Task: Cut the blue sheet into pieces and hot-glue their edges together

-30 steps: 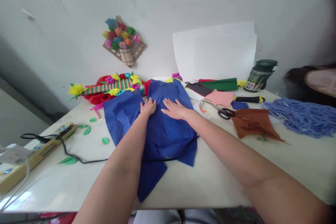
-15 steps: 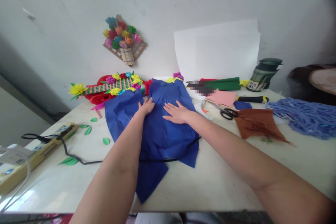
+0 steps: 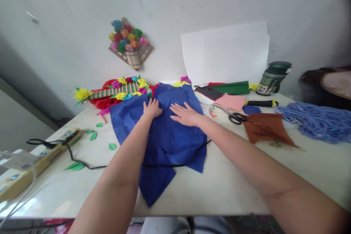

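Dark blue crepe-like sheets lie wrinkled and overlapping in the middle of the table. My left hand rests on them with its fingers apart, near where two pieces meet. Flat on the blue sheet to its right lies my right hand, fingers spread. Neither hand grips anything. A black cable crosses over the lower part of the blue material. Just behind my left hand is a craft piece with paper flowers and a striped green panel, on red material.
To the right lie scissors, brown crepe material, a phone, pink paper and blue yarn. A dark green bottle stands behind. A power strip and green paper leaves are on the left.
My left hand has shifted slightly up the blue sheet, its fingers more spread. My right hand stays nearly in place. The whole view has moved a little.
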